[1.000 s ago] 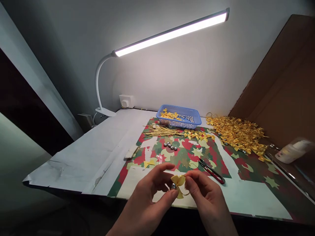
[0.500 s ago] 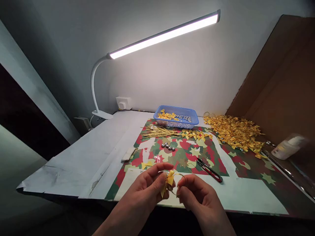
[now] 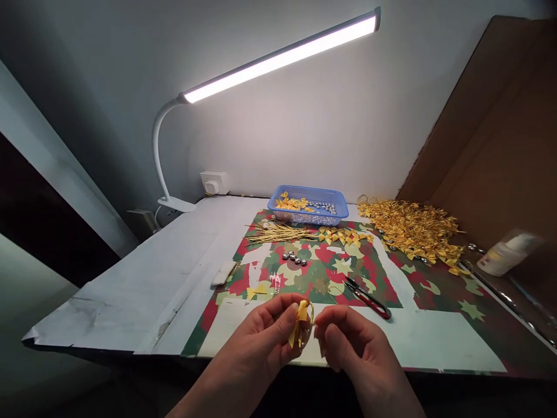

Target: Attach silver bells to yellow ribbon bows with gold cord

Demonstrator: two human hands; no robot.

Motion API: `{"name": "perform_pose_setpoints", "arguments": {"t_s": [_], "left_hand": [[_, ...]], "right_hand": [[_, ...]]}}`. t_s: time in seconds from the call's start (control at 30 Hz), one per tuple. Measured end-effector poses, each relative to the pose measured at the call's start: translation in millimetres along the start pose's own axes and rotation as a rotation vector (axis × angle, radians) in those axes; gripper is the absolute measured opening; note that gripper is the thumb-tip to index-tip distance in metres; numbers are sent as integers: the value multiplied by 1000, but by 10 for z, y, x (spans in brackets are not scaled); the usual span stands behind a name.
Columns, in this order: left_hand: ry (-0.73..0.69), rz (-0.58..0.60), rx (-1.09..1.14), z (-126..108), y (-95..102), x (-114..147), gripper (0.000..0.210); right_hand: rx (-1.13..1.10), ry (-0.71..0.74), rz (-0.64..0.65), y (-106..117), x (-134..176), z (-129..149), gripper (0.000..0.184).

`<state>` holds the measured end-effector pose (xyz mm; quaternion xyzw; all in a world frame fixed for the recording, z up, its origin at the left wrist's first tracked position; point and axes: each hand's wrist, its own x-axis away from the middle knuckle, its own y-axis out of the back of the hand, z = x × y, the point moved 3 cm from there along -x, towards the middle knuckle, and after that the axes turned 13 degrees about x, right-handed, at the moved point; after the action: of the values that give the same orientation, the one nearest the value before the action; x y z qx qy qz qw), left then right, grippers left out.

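My left hand (image 3: 274, 331) pinches a yellow ribbon bow (image 3: 301, 312) between thumb and fingers, above the table's front edge. A gold wire loop (image 3: 311, 325) curves out from the bow on its right side. Just right of the loop is my right hand (image 3: 352, 342), apart from it, with thumb and fingers parted and nothing visible between them. Beyond the hands lie several silver bells (image 3: 295, 259) on the patterned sheet (image 3: 322, 273). A red-and-black pair of thread snips (image 3: 368, 298) rests to the right.
A blue basket (image 3: 308, 217) holds yellow bows and silver bells. Gold wire ties (image 3: 282, 233) and loose bows (image 3: 346, 236) lie before it. At right are a heap of gold bows (image 3: 413, 229), a white bottle (image 3: 507, 255) and cardboard (image 3: 500, 128). A lamp (image 3: 282, 56) hangs above.
My right hand has let go of the wire loop and opened slightly. The loop now sits closer to the bow, which stays in my left hand. The view has shifted slightly.
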<state>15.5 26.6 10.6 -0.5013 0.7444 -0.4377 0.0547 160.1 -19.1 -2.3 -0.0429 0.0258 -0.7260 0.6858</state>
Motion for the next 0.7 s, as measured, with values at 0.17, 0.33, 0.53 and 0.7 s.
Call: {"name": "perform_pose_setpoints", "arguments": {"t_s": [0.17,0.33,0.53,0.7], "left_hand": [[-63,-1,-122,31,-5,7,22],[-74,-35,-31,-2,-10,57,23],[-9,16,225,-33,-11,103,22],[-44,-31,186,35,93,70,16]], "right_hand": [[77,37,-85,-62,33,-8,39],[-15,63,-128,-53,3,-34,34],[-62,-56,-56,-101,-56,-197,41],[209,85,-130,-193,-46,-203,40]]}}
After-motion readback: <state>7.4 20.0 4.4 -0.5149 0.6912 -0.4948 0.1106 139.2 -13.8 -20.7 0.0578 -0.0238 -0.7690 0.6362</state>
